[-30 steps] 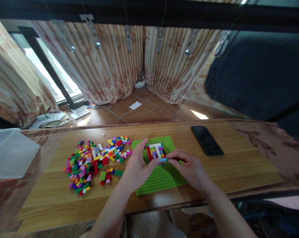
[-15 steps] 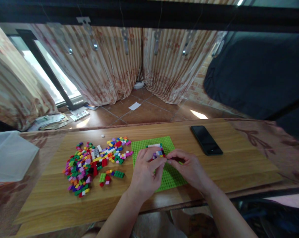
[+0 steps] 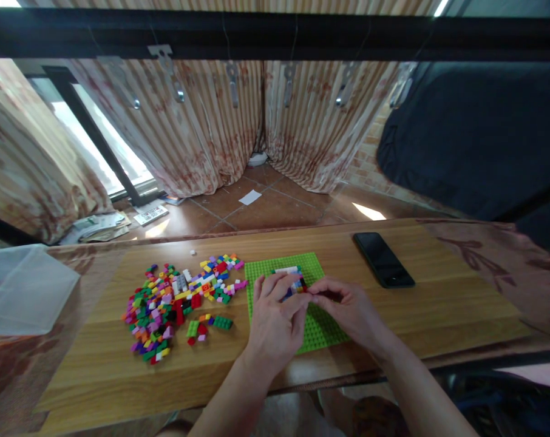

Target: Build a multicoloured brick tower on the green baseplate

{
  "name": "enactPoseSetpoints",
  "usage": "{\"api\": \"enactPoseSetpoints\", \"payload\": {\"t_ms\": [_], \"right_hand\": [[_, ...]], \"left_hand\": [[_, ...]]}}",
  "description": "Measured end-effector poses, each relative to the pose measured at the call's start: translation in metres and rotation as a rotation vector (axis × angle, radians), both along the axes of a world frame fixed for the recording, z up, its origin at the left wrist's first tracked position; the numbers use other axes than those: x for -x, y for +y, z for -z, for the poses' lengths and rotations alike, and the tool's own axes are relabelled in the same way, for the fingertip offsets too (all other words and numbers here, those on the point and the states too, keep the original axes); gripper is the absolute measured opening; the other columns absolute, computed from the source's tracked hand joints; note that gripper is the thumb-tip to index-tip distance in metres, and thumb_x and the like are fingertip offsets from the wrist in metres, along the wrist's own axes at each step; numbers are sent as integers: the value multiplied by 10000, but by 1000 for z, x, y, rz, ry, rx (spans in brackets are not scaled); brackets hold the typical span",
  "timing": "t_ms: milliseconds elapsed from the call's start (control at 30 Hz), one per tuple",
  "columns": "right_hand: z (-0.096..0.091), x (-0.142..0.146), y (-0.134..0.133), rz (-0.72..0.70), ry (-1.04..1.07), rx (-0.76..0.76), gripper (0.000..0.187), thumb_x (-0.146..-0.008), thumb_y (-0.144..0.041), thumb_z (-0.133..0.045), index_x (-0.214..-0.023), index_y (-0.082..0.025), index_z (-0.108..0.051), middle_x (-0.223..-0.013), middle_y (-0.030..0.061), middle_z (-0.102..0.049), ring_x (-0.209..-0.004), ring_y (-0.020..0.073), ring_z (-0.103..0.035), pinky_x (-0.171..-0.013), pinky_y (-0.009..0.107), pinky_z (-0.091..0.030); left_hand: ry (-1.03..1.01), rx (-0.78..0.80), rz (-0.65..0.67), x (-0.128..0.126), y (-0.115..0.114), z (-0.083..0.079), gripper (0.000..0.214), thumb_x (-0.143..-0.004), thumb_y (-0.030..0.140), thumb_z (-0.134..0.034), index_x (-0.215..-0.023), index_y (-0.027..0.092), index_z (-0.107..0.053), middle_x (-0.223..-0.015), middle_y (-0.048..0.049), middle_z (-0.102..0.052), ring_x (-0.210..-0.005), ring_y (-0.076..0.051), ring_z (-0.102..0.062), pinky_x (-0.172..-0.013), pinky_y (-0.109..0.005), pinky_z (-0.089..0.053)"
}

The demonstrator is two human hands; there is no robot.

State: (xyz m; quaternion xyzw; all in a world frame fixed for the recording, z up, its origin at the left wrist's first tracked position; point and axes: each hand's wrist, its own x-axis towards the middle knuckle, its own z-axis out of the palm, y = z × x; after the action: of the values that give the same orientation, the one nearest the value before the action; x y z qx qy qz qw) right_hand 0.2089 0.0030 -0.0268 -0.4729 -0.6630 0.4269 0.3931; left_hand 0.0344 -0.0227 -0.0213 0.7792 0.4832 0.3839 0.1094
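- Build [image 3: 294, 280]: a small block of mixed-colour bricks with a white strip along its far edge. It stands on the far half of the green baseplate [image 3: 323, 331], near the middle of the worktop [image 3: 439, 303].
- Left hand [image 3: 277, 318]: it comes in from the near side. Its fingers [image 3: 275, 288] lie over the build's left and near parts and hide most of it. We read this grip as closed on the build.
- Right hand [image 3: 352, 309]: it rests on the baseplate just right of the build. Thumb and forefinger are pinched together at the build's right edge, and their tips meet the left hand's fingertips there. The grip is closed, but we cannot tell whether it pinches a loose brick or the build itself.
- Baseplate: it lies flat, with its near right corner under the right hand.
- Pile [image 3: 175, 297]: loose bricks of many colours are spread left of the baseplate, and the pile's right edge lies just beside the plate.
- A few bricks lie apart at the pile's near side, among them a dark green brick [image 3: 221, 322].
- One tiny white piece [image 3: 192, 252] sits alone beyond the pile.
- Phone [image 3: 383, 260]: it lies dark and screen up, right of the baseplate and well apart from both hands.
- Bag [image 3: 24, 291]: a clear plastic one at the far left end of the worktop.
- Beyond the worktop we see a tiled floor [image 3: 275, 209] with a paper scrap [image 3: 250, 197], and striped curtains [image 3: 202, 133] behind it.
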Motion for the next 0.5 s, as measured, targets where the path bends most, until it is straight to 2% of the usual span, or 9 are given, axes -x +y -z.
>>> {"api": "enactPoseSetpoints", "payload": {"t_ms": [167, 267, 400, 500], "right_hand": [[0, -1, 1, -19, -37, -12, 110, -842, -316, -651, -819, -220, -702, -811, -2, -685, -789, 159, -630, -759, 289, -481], [1, 0, 0, -4, -46, -7, 112, -838, -317, -651, -826, -221, -706, -820, 4, -695, -799, 165, -639, -764, 294, -493], [4, -2, -3, -15, -12, 32, 148, -810, -316, -677, -920, -229, -722, -864, 9, -713, -811, 168, -656, -771, 296, -520], [4, -6, -3, 59, 4, 11, 221, -783, -317, -702, -985, -229, -724, -820, 4, -705, -752, 157, -655, -718, 280, -533]], "left_hand": [[16, 5, -38, -3, 0, -2, 202, -886, 193, -569, -922, 313, -727, -1229, -11, -658, -1204, -258, -497, -1057, -565, -275], [-12, -6, -24, -3, -1, -2, 208, -874, 176, -580, -917, 312, -730, -1230, -22, -655, -1203, -258, -502, -1042, -546, -314], [-163, -61, -7, 5, 0, -3, 226, -869, 136, -574, -956, 275, -729, -1239, -61, -643, -1165, -227, -536, -987, -443, -420], [-306, -75, -103, 21, 6, -6, 222, -876, 148, -578, -1001, 256, -726, -1216, -77, -649, -1124, -208, -577, -994, -413, -434]]}}
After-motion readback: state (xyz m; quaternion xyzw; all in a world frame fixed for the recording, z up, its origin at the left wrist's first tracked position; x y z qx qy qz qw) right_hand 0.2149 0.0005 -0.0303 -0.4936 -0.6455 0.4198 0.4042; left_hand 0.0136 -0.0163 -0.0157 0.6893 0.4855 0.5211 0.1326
